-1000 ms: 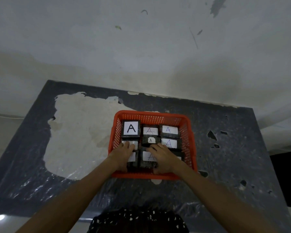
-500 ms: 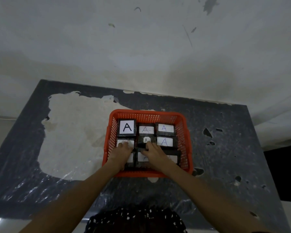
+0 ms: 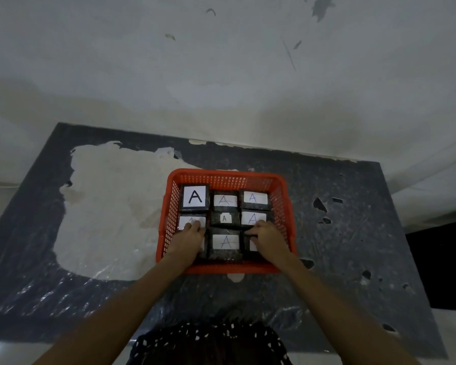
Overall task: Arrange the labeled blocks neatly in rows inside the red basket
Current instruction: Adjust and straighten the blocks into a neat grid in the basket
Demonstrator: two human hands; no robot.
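Dark tabletop with a pale worn patch at left. Red basket near centre, packed with black blocks in three rows, white "A" labels up. Left hand pressed flat on the left-column blocks, fingertips on the middle-row label. Near-centre block uncovered between the hands. Right hand curled over the near-right block; grasping or merely pushing, cannot tell.

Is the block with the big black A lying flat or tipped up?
Flat: the big black A block lies label-up in the red basket's far left corner.
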